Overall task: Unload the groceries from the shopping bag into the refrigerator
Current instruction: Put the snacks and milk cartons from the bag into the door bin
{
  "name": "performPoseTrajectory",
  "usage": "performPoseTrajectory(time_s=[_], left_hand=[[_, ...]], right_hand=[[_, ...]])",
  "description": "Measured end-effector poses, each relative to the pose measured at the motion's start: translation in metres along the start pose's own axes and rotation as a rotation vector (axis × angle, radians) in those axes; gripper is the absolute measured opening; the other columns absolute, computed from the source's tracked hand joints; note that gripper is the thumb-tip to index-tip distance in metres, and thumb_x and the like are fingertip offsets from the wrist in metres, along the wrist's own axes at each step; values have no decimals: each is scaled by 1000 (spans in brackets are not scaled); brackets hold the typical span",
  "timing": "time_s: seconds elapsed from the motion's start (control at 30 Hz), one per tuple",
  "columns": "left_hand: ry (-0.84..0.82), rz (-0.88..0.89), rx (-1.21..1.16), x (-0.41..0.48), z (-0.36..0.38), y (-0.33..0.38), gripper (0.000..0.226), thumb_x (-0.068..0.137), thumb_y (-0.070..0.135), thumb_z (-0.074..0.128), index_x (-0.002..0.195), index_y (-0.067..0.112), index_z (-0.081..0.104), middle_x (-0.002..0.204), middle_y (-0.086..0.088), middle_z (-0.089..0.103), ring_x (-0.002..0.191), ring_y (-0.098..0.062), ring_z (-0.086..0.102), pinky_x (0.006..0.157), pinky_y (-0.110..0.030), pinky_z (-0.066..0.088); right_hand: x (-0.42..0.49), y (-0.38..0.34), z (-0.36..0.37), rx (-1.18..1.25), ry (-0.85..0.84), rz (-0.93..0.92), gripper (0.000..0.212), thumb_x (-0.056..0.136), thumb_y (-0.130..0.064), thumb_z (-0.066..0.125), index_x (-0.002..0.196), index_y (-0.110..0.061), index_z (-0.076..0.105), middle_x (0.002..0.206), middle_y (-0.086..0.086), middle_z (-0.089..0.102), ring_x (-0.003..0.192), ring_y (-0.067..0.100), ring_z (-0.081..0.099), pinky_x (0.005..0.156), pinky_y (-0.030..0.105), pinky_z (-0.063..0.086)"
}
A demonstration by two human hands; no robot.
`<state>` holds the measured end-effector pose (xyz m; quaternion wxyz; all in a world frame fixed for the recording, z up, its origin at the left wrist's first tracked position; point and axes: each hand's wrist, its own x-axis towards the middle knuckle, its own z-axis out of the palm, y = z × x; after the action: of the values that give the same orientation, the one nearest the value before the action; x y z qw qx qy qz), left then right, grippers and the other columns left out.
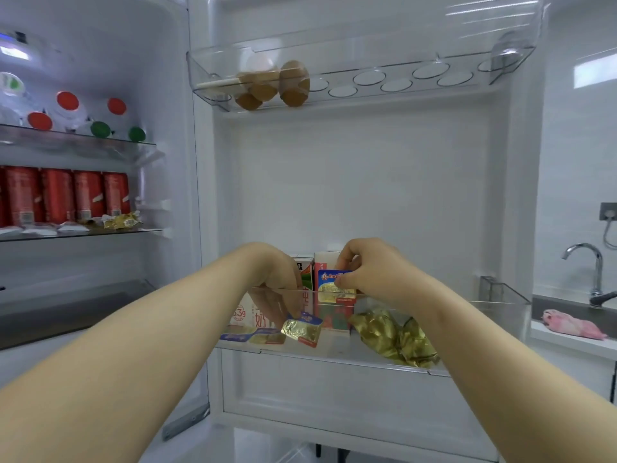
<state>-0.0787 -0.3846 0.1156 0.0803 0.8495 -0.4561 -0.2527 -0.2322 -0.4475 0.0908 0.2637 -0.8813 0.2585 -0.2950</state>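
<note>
Both my hands reach into the clear door bin (494, 304) of the open refrigerator. My left hand (277, 279) pinches a small gold-foil butter portion (302, 330) low inside the bin, just above two more portions (253, 335) lying on its floor. My right hand (370, 272) pinches another butter portion (335, 287) with a blue and gold label at the bin's rim. Behind the hands stand milk cartons (322, 262). Gold foil packets (394, 335) lie in the bin to the right. The shopping bag is not in view.
An egg tray (367, 78) in the upper door bin holds brown eggs (293, 83) at its left. Fridge shelves at left carry red cans (66, 195), capped bottles (68, 101) and a gold packet (122, 221). A sink (574, 312) with a faucet and a pink cloth (572, 325) is at right.
</note>
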Motion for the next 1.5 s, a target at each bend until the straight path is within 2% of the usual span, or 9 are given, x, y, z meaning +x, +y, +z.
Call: performPoseTrajectory(time_s=[0.13,0.27,0.4,0.57,0.7,0.87,0.97,1.23,1.5], left_hand=[[12,-28,21,2,6,4,28,84,3,66,112,5,62,85,-6,68,60,-14,68,53,-21,55],[51,-61,70,5,7,6,26,82,6,69,107,8,64,82,-4,67,59,-12,67,51,-20,54],[66,-34,218,7,9,6,29,83,15,70,112,16,64,98,3,70,87,-13,67,79,-23,53],[33,-41,168,4,8,4,22,85,10,67,107,14,63,86,6,68,80,-12,68,66,-20,53],[19,-40,141,5,9,4,13,87,8,64,95,18,62,86,3,68,66,-10,67,59,-19,52],[25,-74,151,6,7,0,25,86,19,66,111,18,64,90,5,71,68,-8,70,56,-17,50],[62,-58,117,3,9,0,9,89,21,62,97,18,66,90,3,71,65,-8,70,49,-15,49],[304,119,-108,-11,7,-20,19,92,30,57,99,16,67,83,3,73,67,-11,70,55,-22,52],[366,121,-204,-9,18,-24,23,92,26,51,103,12,65,80,-1,70,64,-14,67,58,-22,48]], right_hand=[[1,1,0,-12,-12,-24,17,83,-10,66,80,-21,53,84,-5,57,71,4,55,52,18,46],[2,3,0,-17,-28,-38,22,83,-10,66,75,-23,51,81,-8,55,73,6,55,54,16,47],[3,3,1,-49,-33,-50,22,81,-10,67,74,-23,51,84,-6,57,77,8,57,60,20,50],[4,2,3,-75,-46,-54,21,81,-11,67,74,-23,52,95,1,62,91,17,62,76,31,57],[5,2,3,-72,-56,-49,20,82,-11,68,75,-23,52,95,0,61,92,17,63,77,34,57],[4,2,2,-80,-69,-42,18,83,-13,67,77,-22,53,96,-1,61,92,16,62,77,33,57],[4,1,2,-77,-79,-31,17,83,-12,67,76,-21,54,99,2,64,94,18,63,81,36,57],[10,0,4,3,-150,87,11,84,-7,65,79,-15,58,98,9,66,89,26,68,78,42,58],[20,-15,9,-72,-344,151,13,85,-8,64,75,-13,58,70,5,66,74,23,66,77,35,59]])
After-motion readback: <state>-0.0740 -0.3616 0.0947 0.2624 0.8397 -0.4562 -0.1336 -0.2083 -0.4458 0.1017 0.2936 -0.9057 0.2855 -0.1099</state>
